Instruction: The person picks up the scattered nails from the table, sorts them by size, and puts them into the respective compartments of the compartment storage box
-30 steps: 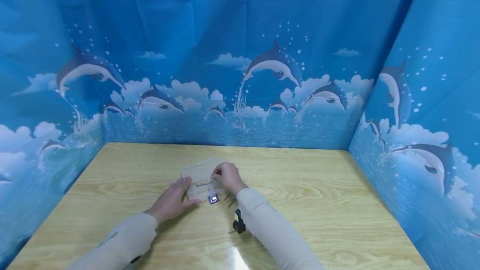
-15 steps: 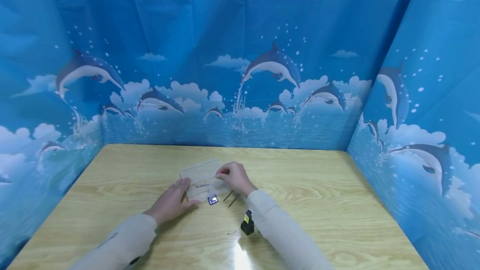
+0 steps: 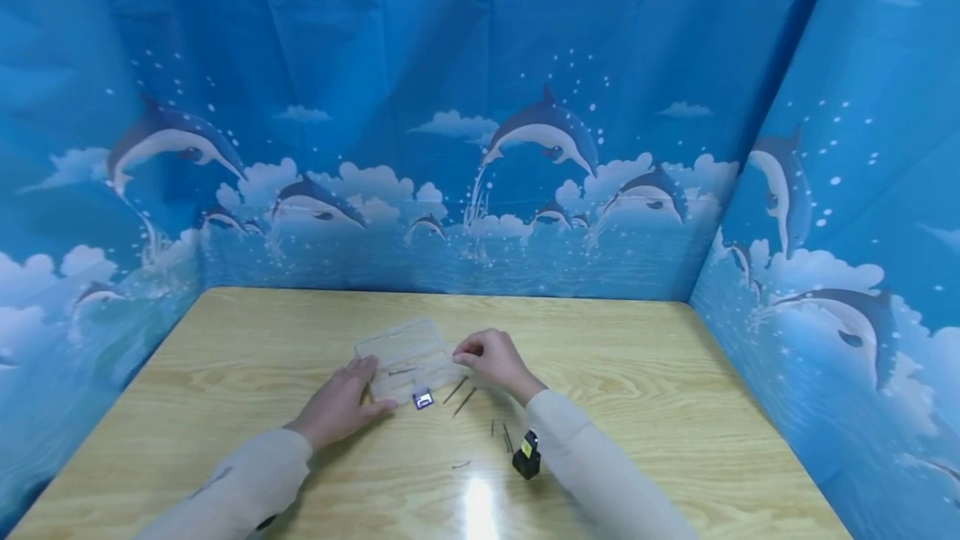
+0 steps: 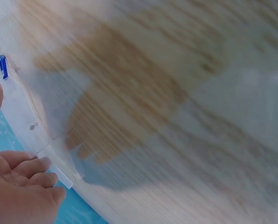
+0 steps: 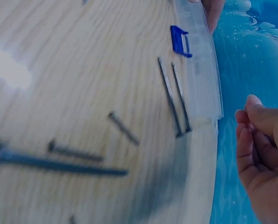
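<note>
A clear plastic box (image 3: 401, 361) with a blue latch (image 3: 423, 399) lies with its lid folded back. Along its left side my left hand (image 3: 341, 398) grips it, thumb at the front and fingers at the back; in the left wrist view those fingers curl by its edge. Inside lies a small dark nail (image 3: 401, 371). Just right of the box is my right hand (image 3: 491, 359), thumb and index tip together, the other fingers curled. The right wrist view shows nothing between them. In front of the box lie two slim nails (image 5: 169, 95), side by side.
Nearer my body on the wooden table (image 3: 637, 373) are a thick nail (image 5: 59, 161), two short screws (image 5: 124, 129) and a small thin piece (image 3: 461, 465). A black wrist camera (image 3: 527, 457) sits by my right sleeve. Dolphin-printed curtains (image 3: 450, 107) border the table.
My right hand has drawn away from the box's interior to its right side, uncovering the two slim nails and the pieces nearer me. My left hand has stayed at the box.
</note>
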{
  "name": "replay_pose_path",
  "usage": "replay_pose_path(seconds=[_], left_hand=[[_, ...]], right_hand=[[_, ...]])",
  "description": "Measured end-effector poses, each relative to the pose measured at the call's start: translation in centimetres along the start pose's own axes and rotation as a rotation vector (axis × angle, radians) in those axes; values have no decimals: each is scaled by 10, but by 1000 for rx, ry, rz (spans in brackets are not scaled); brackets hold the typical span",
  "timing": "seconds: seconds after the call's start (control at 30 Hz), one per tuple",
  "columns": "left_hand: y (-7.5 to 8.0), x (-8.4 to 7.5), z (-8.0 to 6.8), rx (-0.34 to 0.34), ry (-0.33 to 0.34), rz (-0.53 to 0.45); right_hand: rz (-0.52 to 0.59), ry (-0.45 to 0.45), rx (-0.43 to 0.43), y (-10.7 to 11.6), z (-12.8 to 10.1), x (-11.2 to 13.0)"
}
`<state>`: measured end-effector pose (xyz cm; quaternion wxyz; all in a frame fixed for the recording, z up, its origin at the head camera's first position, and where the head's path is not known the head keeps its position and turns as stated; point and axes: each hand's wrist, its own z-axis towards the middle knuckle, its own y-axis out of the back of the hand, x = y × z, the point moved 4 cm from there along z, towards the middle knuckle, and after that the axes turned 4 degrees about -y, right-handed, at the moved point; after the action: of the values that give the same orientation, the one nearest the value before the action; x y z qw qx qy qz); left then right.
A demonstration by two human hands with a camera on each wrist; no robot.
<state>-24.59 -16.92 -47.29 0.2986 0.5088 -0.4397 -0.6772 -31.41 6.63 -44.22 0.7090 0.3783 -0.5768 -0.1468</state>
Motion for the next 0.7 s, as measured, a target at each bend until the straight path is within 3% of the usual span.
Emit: replay_pose_path(seconds=[0.7], left_hand=[[3,-2,-1,14,14,2]], right_hand=[[-64,-20,114,-3,-25,-43]])
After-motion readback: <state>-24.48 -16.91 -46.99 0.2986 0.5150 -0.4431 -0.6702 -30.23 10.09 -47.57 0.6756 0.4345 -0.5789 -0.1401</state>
